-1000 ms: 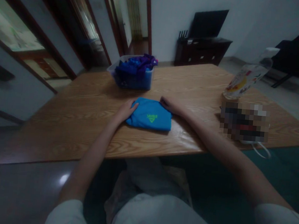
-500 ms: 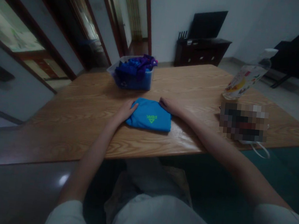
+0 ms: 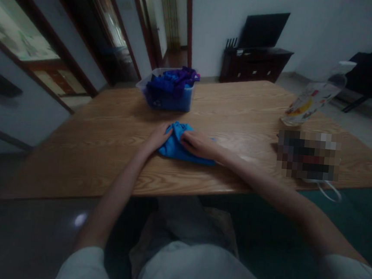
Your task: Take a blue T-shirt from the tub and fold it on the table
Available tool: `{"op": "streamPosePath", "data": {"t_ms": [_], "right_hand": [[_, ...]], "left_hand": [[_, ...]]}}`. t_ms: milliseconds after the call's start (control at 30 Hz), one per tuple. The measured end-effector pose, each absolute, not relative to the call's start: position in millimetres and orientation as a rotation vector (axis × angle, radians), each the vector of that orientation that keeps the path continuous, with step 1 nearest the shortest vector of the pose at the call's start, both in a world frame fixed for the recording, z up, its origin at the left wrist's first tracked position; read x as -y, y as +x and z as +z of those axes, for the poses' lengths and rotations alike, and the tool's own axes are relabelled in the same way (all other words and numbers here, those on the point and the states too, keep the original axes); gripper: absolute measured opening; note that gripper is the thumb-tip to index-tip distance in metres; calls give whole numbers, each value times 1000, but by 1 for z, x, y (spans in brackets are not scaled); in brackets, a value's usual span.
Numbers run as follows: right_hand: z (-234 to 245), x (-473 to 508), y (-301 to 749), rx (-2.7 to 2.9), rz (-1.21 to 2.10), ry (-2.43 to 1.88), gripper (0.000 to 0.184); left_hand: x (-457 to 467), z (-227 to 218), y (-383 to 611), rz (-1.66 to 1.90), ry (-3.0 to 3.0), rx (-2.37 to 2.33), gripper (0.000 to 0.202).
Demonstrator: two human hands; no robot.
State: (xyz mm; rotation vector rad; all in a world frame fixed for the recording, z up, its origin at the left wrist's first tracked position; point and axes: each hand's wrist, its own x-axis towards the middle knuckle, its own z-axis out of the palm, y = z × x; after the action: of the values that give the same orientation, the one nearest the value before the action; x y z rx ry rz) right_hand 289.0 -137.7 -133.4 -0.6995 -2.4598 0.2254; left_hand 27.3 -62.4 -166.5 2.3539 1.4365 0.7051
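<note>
A folded blue garment (image 3: 174, 149) lies on the wooden table in front of me, its upper left part bunched up. My left hand (image 3: 159, 137) grips its left end, thumb on top and the other fingers partly hidden. Across the middle of the cloth, my right hand (image 3: 197, 143) is closed on a fold of the fabric. The garment's right corner shows beneath my right wrist, and the printed logo is covered from view.
Behind the garment stands a clear plastic bin (image 3: 191, 101) heaped with blue and purple clothes. To the right are a large plastic bottle (image 3: 309, 100) and a blurred-out object (image 3: 308, 156) with a white cord. The wooden table (image 3: 101, 136) has its near edge by my lap.
My right hand has moved left from the garment's top right corner to its middle, drawing fabric with it. The cloth was flat and is now bunched. My left hand stays at the left end.
</note>
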Motion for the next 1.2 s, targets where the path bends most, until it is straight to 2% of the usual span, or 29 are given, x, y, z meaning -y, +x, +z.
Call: {"op": "streamPosePath", "data": {"t_ms": [133,333,600,767,1200], "right_hand": [[-143,138,278,2565,114,-600,32],[-139,102,316,2386,83,-997,26],[-159,65,361,2349,196,-1334,31],[-175,61,355,2386,252,-1329,34],[-177,58,357,2384,253,-1273,30]], "left_hand": [[60,-169,26,706,2367,-1451,39],[61,-168,25,713,2358,-1426,41],[64,-164,27,708,2357,-1439,43],[64,-165,27,716,2350,-1454,41],[66,-163,27,698,2351,-1461,40]]}}
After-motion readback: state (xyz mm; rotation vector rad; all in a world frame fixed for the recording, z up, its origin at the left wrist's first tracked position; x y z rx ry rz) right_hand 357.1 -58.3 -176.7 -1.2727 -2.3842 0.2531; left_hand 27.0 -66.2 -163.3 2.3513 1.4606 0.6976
